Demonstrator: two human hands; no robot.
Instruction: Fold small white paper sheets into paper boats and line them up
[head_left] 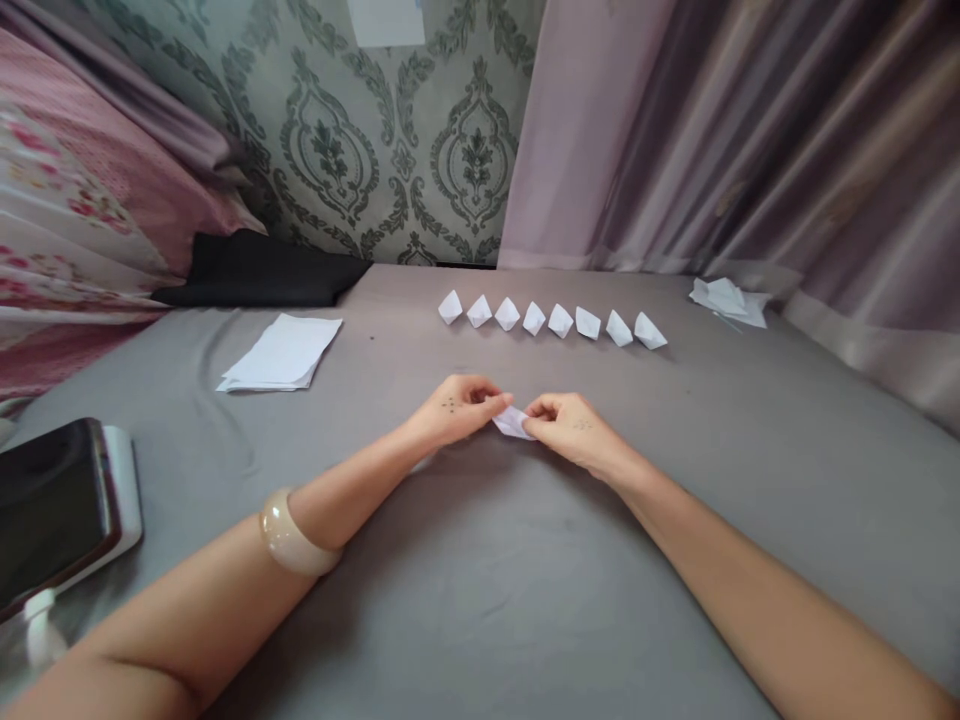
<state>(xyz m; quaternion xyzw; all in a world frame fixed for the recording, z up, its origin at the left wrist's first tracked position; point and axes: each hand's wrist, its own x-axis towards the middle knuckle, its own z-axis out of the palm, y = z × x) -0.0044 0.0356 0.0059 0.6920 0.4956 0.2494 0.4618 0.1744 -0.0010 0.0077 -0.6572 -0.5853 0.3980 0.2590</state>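
A small folded white paper (513, 423) is held between my two hands, low over the grey sheet. My left hand (463, 408) pinches its left end between thumb and fingers. At the right end, my right hand (568, 424) grips it the same way, fingers curled. Parts of the paper are hidden behind the fingertips. Beyond my hands, several small folded paper boats (560, 320) stand in a row running left to right.
A stack of white paper (283, 352) lies to the left, with a black cloth (262, 270) behind it. Paper scraps (727, 298) sit at the far right. A phone (52, 505) on a white block with a cable is at the left edge. Curtains (720, 130) hang behind.
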